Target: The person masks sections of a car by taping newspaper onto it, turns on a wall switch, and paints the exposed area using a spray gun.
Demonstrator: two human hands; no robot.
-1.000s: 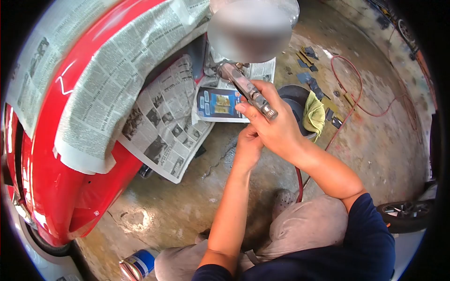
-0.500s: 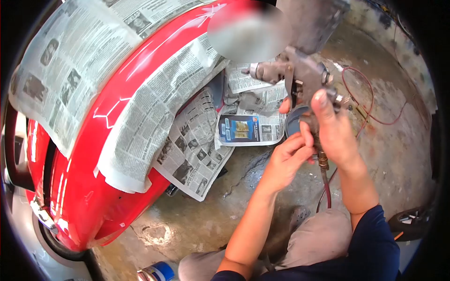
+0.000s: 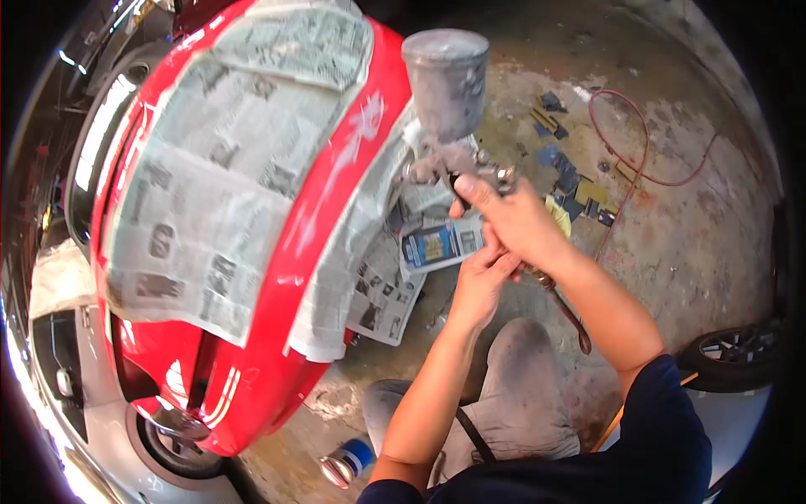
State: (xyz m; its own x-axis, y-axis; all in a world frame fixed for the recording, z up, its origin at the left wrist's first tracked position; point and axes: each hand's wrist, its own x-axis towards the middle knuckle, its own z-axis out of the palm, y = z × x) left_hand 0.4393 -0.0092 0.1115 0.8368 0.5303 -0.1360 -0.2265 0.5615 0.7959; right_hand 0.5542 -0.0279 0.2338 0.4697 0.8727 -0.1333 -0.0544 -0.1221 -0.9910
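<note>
Head view shows the spray gun point(image 3: 448, 118) raised near the red car panel point(image 3: 304, 235), its cup uppermost. The right hand point(image 3: 527, 225) grasps its handle; the left hand point(image 3: 481, 290) curls just beside, its exact hold hidden. Newspaper point(image 3: 197, 202) partly covers the panel; a blue can point(image 3: 356, 454) sits on the floor point(image 3: 672, 277).

The stained floor point(image 3: 680, 269) bears a hose point(image 3: 647, 144), scattered scraps point(image 3: 567, 181), a can point(image 3: 346, 464).
</note>
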